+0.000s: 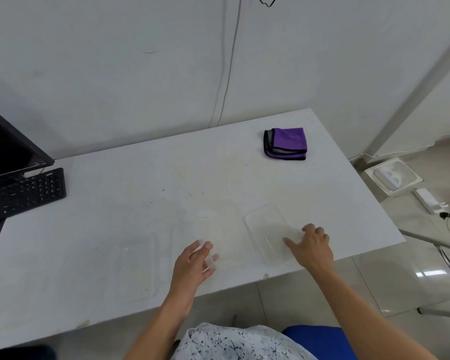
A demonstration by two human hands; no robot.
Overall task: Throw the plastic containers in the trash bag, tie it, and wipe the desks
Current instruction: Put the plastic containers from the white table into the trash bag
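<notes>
- The white counter (166,178) fills the middle of the view and stands against a pale wall. Faint yellowish stains and a few dark specks mark its top.
- A dark monitor (5,146) stands at the counter's far left edge, partly out of frame.
- A black keyboard (24,196) lies just in front of the monitor, angled towards the left edge.
- Three clear plastic containers lie along the near half of the counter, all hard to make out against the white top.
  - The left container (138,268) sits near the front edge, apart from both hands.
  - The middle container (226,229) lies between the two hands.
  - The right container (265,224) lies just beside the middle one, close to the counter's near right corner.
- The right hand (312,245) rests at the near right side of the right container.
  - Its thumb stretches left over the plastic and its fingers are bent at the rim.
  - I cannot tell whether its grip is clamped on the container.
- The left hand (192,263) hovers at the near left edge of the middle container. Its grip is apart, with the fingers loose and spread, holding nothing.
- A folded purple cloth (286,144) with black trim lies near the far right of the counter, well apart from the containers.
- A white power strip (426,200) lies on the tiled floor to the right of the counter.
</notes>
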